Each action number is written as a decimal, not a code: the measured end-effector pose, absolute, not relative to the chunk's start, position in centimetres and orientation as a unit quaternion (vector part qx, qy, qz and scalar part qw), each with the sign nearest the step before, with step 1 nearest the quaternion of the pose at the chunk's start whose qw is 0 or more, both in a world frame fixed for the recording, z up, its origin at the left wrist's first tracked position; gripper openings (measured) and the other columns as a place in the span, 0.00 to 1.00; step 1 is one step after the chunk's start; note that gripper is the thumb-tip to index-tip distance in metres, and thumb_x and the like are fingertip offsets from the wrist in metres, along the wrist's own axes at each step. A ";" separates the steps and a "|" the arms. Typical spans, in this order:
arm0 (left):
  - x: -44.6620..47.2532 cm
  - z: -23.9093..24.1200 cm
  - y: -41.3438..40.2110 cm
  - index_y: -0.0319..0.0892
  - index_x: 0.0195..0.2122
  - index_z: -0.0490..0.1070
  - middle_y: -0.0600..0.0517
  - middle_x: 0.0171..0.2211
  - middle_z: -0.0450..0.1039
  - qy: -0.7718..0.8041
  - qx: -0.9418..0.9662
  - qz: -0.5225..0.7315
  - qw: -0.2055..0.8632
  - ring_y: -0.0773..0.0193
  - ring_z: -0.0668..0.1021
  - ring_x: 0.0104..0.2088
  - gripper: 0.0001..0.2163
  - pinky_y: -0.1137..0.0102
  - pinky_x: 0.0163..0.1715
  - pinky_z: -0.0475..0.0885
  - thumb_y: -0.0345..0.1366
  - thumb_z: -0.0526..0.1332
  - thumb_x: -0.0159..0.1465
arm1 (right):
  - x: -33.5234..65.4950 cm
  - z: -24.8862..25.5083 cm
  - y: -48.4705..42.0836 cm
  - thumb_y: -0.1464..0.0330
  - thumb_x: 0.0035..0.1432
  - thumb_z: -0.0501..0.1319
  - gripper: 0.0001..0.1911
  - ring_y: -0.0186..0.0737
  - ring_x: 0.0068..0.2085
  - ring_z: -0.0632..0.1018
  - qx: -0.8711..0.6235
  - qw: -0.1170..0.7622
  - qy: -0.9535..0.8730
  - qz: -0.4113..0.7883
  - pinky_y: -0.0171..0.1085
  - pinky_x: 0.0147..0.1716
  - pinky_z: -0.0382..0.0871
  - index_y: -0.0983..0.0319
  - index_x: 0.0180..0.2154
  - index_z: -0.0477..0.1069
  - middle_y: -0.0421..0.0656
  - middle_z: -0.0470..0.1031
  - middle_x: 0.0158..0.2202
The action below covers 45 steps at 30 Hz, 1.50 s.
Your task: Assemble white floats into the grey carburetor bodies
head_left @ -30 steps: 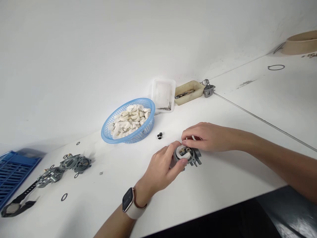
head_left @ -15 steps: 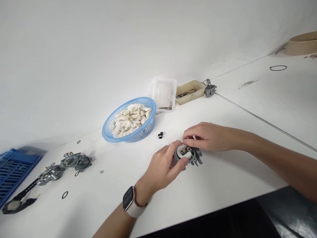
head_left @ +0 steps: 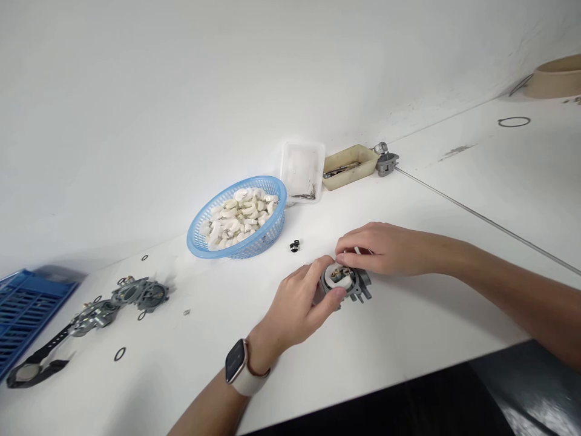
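Between both hands [head_left: 295, 307] [head_left: 381, 248], a grey carburetor [head_left: 356, 286]

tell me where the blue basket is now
In the head view, the blue basket stands left of centre on the white table, just left of the translucent plastic box and beyond the left hand.

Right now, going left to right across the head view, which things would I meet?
Blue slatted tray → cluster of metal parts → blue basket of white pieces → small black piece → metal part in the left hand → thin dark ring → tan container.

Things overlapping across the picture are left out.
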State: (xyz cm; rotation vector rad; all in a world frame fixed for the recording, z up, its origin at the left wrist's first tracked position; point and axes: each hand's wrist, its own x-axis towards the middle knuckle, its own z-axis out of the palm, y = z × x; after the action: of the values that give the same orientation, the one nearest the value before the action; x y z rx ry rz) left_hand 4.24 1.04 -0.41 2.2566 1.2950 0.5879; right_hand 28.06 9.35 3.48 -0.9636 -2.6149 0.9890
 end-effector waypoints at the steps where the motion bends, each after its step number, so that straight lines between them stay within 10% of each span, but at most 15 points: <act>1: 4.2 -0.4 1.0 0.47 0.63 0.63 0.53 0.35 0.80 0.473 0.822 0.214 0.235 0.57 0.81 0.36 0.17 0.66 0.37 0.72 0.49 0.53 0.78 | 28.1 3.5 9.3 0.53 0.74 0.52 0.22 0.41 0.33 0.73 -0.325 0.091 -0.880 0.333 0.41 0.34 0.57 0.58 0.37 0.76 0.41 0.80 0.33; 45: 4.2 -0.4 0.8 0.45 0.61 0.64 0.52 0.35 0.77 0.454 0.855 0.192 0.162 0.54 0.80 0.38 0.18 0.62 0.41 0.73 0.50 0.53 0.78 | 27.9 2.8 9.9 0.48 0.70 0.59 0.21 0.37 0.29 0.68 -0.306 0.103 -0.847 0.421 0.38 0.31 0.61 0.57 0.41 0.80 0.39 0.76 0.30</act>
State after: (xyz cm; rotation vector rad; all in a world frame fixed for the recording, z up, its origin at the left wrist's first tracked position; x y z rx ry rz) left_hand 4.17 0.82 -0.44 2.4404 1.2954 0.5490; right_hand 27.95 9.92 2.83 -0.9024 -2.5002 1.2432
